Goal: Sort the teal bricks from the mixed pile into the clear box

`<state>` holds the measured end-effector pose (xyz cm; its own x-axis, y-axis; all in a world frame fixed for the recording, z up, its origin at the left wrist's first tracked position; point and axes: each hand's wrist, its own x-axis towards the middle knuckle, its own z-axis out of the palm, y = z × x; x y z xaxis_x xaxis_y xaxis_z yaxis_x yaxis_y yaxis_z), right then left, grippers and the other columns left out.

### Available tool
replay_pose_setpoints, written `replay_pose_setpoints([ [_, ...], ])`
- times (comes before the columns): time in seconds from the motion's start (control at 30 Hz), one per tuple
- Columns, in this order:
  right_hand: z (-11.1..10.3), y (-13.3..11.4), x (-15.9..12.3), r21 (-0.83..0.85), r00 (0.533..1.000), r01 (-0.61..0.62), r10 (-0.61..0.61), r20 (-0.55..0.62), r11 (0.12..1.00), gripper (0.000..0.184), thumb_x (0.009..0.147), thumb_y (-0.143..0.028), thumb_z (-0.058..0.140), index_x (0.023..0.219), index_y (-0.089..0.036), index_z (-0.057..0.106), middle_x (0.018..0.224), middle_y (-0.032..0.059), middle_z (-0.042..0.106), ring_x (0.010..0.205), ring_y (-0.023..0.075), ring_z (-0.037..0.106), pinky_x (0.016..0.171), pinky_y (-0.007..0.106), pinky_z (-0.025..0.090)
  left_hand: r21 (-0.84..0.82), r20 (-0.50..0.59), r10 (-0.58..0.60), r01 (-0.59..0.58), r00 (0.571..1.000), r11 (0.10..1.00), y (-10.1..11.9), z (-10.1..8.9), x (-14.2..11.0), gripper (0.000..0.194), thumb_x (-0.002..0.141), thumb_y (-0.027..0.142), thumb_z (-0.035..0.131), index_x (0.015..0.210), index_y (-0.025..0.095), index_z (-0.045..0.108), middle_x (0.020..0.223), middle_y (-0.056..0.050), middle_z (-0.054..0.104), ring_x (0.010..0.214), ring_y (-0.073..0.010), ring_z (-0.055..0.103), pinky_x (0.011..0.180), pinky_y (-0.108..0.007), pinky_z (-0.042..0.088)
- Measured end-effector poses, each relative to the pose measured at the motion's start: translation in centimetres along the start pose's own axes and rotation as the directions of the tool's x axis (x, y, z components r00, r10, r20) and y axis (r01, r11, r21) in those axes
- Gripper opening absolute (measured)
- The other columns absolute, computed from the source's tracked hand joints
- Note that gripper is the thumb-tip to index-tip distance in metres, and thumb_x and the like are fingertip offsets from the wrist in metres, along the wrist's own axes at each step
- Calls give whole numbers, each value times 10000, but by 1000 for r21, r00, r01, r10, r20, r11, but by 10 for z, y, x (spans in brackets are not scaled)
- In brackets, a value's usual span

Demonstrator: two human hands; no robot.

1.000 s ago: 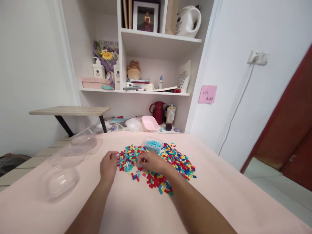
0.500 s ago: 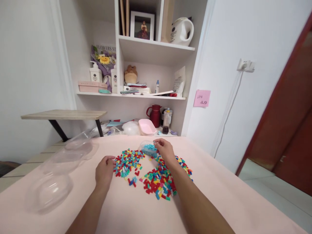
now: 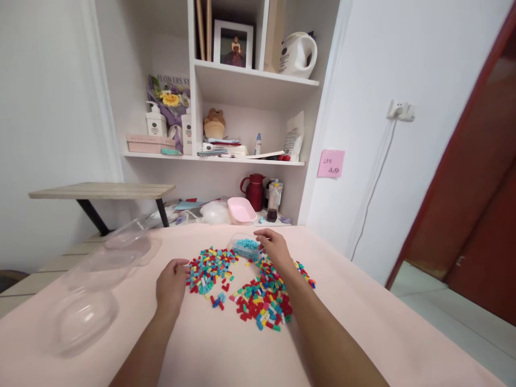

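A heap of small coloured blocks (image 3: 245,285) in red, yellow, blue and green lies on the pink table (image 3: 363,322). A small clear bowl of blue blocks (image 3: 245,246) stands at the heap's far edge. My right hand (image 3: 274,247) hovers at the bowl's right rim, fingers loosely curled and apart, nothing visible in them. My left hand (image 3: 172,282) rests on the table at the heap's left edge, fingers curled toward the blocks; whether they pinch a block is hidden.
Several empty clear plastic bowls (image 3: 86,317) lie at the left of the table. Behind stand white shelves (image 3: 250,80) with a kettle, a photo frame and bottles, a pink tub (image 3: 241,209) and a red jug (image 3: 255,191). A red door (image 3: 475,215) is at right.
My right hand has moved from the middle of the heap up to the bowl of blue blocks. The left hand stays at the heap's left edge. The view shifted slightly.
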<state>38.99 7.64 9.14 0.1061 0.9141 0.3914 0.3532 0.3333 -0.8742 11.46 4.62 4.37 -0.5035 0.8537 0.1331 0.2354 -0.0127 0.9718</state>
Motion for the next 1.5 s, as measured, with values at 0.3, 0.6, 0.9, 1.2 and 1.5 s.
replay_pose_setpoints([
  [0.3, 37, -22, -37, -201, 565, 487, -131, 815, 850, 348, 726, -228, 751, 1072, -258, 743, 781, -20, 666, 700, 139, 585, 614, 214, 389, 1, -13, 40, -40, 999, 999, 1, 0, -4, 228, 699, 209, 456, 813, 228, 653, 709, 2, 682, 649, -167, 649, 667, -307, 526],
  [0.6, 45, -32, -46, -363, 593, 546, -41, 804, 755, 334, 729, -245, 744, 1060, -279, 719, 864, -37, 693, 764, 141, 600, 598, 213, 335, -15, -7, 45, -45, 999, 999, 3, 0, -6, 226, 705, 200, 443, 811, 223, 642, 697, 1, 669, 642, -165, 640, 625, -292, 521],
  [0.9, 53, -24, -43, -366, 637, 525, -70, 768, 768, 107, 740, -198, 726, 839, -239, 713, 782, -49, 703, 726, 122, 597, 585, 210, 310, -9, -9, 38, -38, 999, 999, 0, 1, -3, 226, 690, 204, 455, 805, 229, 649, 701, 1, 675, 643, -167, 643, 633, -298, 526],
  [1.2, 23, -16, -16, 6, 862, 177, -158, 482, 984, 161, 776, -284, 680, 897, -189, 728, 678, -21, 626, 598, 117, 561, 563, 207, 425, -6, 11, 26, -26, 1000, 1000, -1, -1, 1, 248, 686, 223, 451, 837, 229, 648, 722, 0, 678, 671, -176, 652, 646, -307, 533],
  [1.5, -2, 20, 16, -136, 999, 39, -42, -20, 990, 310, 826, -330, 519, 994, -154, 710, 749, 26, 657, 565, 149, 589, 599, 279, 495, 1, 7, 21, -21, 1000, 1000, 1, -2, 3, 230, 682, 221, 453, 807, 232, 646, 695, 5, 683, 648, -172, 653, 648, -304, 528],
])
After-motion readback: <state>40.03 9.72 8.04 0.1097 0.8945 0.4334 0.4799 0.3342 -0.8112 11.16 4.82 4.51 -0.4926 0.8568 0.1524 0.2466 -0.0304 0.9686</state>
